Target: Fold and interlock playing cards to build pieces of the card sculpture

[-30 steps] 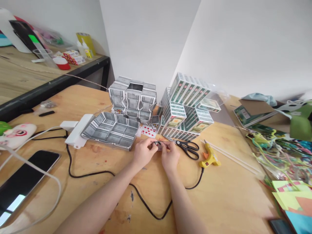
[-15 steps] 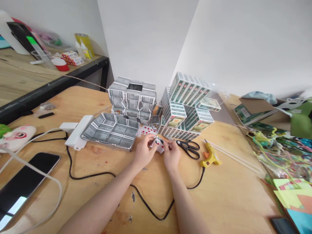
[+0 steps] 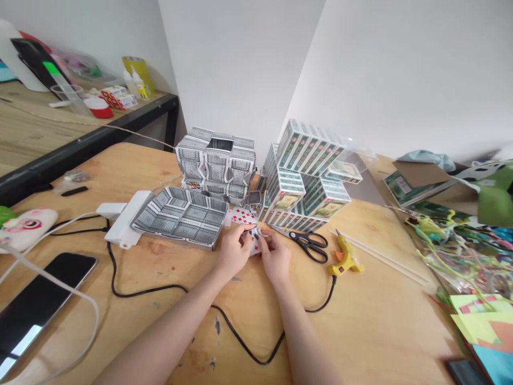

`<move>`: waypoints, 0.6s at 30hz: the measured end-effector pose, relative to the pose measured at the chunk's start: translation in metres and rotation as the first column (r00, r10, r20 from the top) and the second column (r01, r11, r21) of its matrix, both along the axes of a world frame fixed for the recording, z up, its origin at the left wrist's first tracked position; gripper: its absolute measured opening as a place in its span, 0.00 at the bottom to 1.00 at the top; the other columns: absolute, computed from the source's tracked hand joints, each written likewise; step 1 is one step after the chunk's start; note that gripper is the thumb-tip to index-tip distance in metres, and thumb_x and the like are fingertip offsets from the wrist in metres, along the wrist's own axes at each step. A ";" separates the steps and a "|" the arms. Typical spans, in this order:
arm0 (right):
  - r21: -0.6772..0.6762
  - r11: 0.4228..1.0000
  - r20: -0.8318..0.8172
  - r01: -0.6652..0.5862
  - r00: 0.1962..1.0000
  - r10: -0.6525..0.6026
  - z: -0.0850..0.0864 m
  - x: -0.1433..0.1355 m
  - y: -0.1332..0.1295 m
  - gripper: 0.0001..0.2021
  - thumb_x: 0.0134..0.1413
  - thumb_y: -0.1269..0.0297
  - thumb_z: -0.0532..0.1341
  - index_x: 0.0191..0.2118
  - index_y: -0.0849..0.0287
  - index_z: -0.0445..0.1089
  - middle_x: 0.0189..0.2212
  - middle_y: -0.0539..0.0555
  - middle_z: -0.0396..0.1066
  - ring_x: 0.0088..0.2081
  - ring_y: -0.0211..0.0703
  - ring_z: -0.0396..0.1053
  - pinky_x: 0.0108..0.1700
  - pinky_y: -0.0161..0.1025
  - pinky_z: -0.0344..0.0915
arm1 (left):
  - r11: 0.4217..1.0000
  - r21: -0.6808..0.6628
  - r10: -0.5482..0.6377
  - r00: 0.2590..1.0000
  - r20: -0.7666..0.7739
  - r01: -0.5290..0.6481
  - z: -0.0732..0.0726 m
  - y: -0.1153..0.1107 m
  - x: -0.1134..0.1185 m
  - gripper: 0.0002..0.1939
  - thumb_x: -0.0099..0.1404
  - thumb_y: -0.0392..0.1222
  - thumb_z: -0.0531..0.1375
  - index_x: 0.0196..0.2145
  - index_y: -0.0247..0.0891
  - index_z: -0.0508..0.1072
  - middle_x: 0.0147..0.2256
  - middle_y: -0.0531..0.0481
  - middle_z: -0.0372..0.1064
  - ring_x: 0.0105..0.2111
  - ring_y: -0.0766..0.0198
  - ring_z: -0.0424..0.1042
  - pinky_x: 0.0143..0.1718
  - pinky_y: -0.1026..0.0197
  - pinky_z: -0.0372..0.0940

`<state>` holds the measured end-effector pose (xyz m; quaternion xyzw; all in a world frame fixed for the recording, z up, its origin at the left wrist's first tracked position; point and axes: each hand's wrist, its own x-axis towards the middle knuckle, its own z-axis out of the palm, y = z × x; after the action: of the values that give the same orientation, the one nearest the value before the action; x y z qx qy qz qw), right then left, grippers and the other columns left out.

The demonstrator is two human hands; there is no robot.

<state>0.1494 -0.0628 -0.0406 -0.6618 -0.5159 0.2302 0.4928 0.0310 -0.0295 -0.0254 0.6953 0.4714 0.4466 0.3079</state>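
Note:
My left hand (image 3: 235,251) and my right hand (image 3: 276,255) meet at the table's middle, fingers closed on a small playing card piece (image 3: 255,245) between them. Red-pipped cards (image 3: 243,215) lie just beyond my fingertips. Behind them stands a grey patterned structure made of cards (image 3: 218,163), with an open card tray (image 3: 184,214) at its front left. Black-handled scissors (image 3: 309,243) rest right of my right hand, their blades pointing toward it. Farther right is a yellow glue gun (image 3: 345,259).
Green and white card boxes (image 3: 304,176) are stacked at the back. A white power strip (image 3: 130,219) and a phone (image 3: 44,299) lie left. A black cable (image 3: 244,342) runs under my forearms. Two glue sticks (image 3: 380,256), yarn and coloured paper (image 3: 481,326) are right.
Both hands have shifted slightly left and turned the card piece, whose face is now angled differently between the fingers. My right hand has come closer to my left.

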 end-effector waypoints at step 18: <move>-0.041 0.998 0.116 0.050 0.992 -0.045 0.006 0.001 -0.001 0.15 0.55 0.60 0.49 0.37 0.61 0.71 0.25 0.54 0.73 0.25 0.42 0.68 0.26 0.35 0.61 | 0.999 0.002 -0.040 0.999 -0.019 0.040 0.002 0.000 0.001 0.13 0.56 0.28 0.51 0.34 0.39 0.72 0.35 0.51 0.72 0.34 0.65 0.70 0.36 0.62 0.65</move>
<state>0.1505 -0.0642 -0.0350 -0.6967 -0.5223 0.1912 0.4530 0.0321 -0.0299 -0.0234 0.7091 0.4599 0.4343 0.3116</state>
